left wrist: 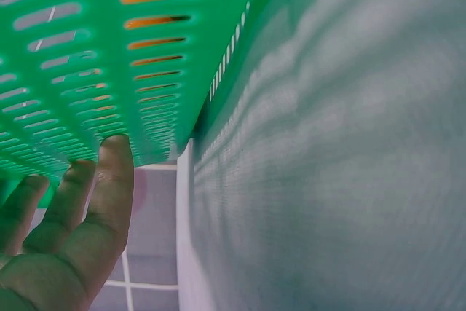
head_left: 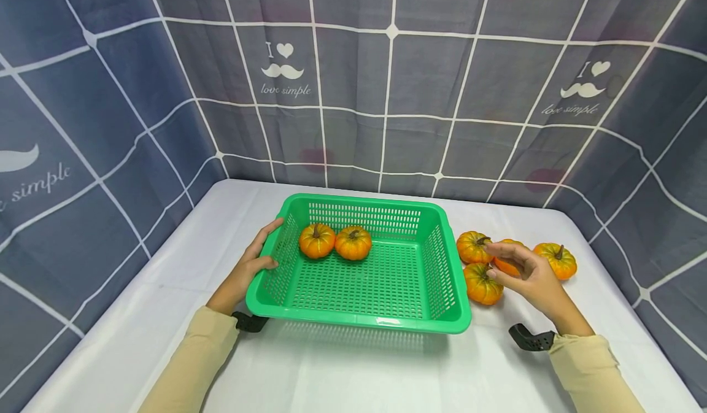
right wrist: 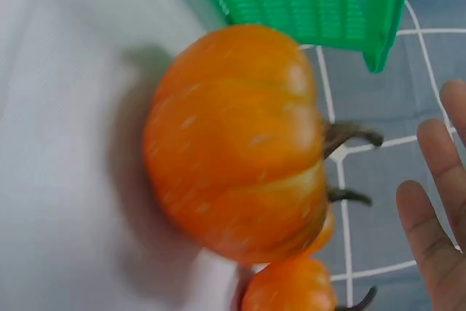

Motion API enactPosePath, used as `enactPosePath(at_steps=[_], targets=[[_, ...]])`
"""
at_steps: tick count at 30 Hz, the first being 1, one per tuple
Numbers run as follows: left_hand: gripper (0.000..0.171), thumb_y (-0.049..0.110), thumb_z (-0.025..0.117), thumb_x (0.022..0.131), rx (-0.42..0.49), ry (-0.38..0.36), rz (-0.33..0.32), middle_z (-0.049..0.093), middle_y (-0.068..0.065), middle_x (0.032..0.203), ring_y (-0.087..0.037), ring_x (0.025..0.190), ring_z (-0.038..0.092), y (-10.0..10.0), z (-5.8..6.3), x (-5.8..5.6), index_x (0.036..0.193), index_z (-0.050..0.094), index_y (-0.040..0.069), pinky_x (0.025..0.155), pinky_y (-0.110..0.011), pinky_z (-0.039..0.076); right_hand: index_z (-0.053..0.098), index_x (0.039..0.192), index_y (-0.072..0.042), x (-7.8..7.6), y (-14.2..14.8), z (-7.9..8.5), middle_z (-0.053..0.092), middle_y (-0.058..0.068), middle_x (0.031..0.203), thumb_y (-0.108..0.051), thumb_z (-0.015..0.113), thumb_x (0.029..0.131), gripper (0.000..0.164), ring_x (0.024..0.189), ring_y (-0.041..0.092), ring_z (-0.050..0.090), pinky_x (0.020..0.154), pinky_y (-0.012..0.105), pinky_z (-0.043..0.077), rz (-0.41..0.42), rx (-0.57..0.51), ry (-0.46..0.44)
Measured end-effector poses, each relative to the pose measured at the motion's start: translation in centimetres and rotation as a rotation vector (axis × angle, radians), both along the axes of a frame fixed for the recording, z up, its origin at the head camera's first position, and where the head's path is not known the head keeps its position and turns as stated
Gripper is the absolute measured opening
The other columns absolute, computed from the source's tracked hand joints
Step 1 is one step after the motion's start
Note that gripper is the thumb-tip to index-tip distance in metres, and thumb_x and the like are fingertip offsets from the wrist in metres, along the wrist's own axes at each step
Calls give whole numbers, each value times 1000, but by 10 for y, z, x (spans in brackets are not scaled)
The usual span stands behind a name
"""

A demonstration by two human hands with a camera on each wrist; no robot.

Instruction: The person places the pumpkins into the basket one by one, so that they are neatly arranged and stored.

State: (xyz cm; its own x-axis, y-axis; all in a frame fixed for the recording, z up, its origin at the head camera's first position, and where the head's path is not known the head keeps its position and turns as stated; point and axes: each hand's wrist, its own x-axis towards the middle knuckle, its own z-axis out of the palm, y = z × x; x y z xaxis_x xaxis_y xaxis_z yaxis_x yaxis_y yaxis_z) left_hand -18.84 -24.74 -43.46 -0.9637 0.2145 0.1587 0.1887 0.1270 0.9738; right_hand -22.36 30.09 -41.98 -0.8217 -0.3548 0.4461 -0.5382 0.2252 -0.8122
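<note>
Green basket (head_left: pixel 359 322) in grip of left hand (head_left: pixel 248 272) by side rim; under half-parted, empty fingers (head_left: pixel 510 251) of right hand (head_left: pixel 536 281), orange pumpkins (head_left: pixel 482 287), with basket close on left.

Cloth-walled booth (head_left: pixel 127 173); grid-print curtains (head_left: pixel 353 137), white-covered table (head_left: pixel 331 382)

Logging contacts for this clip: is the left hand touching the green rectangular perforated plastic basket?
Touching: the head view shows the left hand on the green basket, its thumb lapping over the left rim.

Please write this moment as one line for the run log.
left hand: grips green basket | inside: two pumpkins | right hand: empty, close to four visible pumpkins outside
</note>
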Motion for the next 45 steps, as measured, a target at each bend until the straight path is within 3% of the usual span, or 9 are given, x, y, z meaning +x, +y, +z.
enactPosePath(at_steps=[8,16,18,23,26,32,38,45], targets=[[94,-3,46,85,-2,3,-1,4,-22,180,-46,153,22,1,0,2,174,16,7,98,-23,44,59,138,16,7,9,-17,69,-12,132,11,76,91,50,119,-4,63,101,11,46,-51,168,-5],[94,-4,45,85,26,-7,-8,3,-25,179,-48,149,26,-1,-1,3,174,14,7,93,-26,51,59,143,10,3,20,-26,65,-10,135,6,83,87,61,120,-8,58,100,8,43,-54,262,-32],[94,-3,45,86,28,-12,-8,3,-25,179,-49,148,27,-2,-1,4,174,14,7,92,-27,52,58,145,9,2,21,-28,65,-3,137,5,84,87,64,121,-10,56,100,8,43,-46,280,-42],[94,-3,45,85,26,-13,-5,4,-25,178,-48,148,28,-2,-1,4,174,15,9,91,-28,53,55,147,11,1,24,-31,61,30,142,5,84,86,68,120,-12,54,98,10,45,-19,299,-75],[95,-3,45,85,24,-12,-2,4,-25,178,-48,147,28,-1,-2,4,174,15,9,90,-28,53,53,148,12,0,25,-32,57,37,145,4,85,86,70,120,-12,53,97,13,47,0,314,-102],[95,-3,46,84,19,-11,5,3,-24,179,-48,148,27,0,-2,3,174,15,9,90,-29,53,50,151,11,-1,25,-33,54,35,150,-3,86,88,74,121,-10,52,97,14,47,-9,363,-165],[94,-3,45,85,17,-3,4,3,-23,179,-48,149,26,-1,-1,2,174,15,8,90,-28,52,51,152,8,-2,24,-33,57,30,149,-10,88,88,76,125,20,59,98,15,47,-54,435,-180],[93,-3,45,86,22,0,-4,3,-23,179,-49,149,25,0,-1,-1,174,15,8,90,-28,52,54,150,6,-1,23,-33,60,28,145,-11,89,87,74,121,15,60,98,21,50,-94,467,-155]])
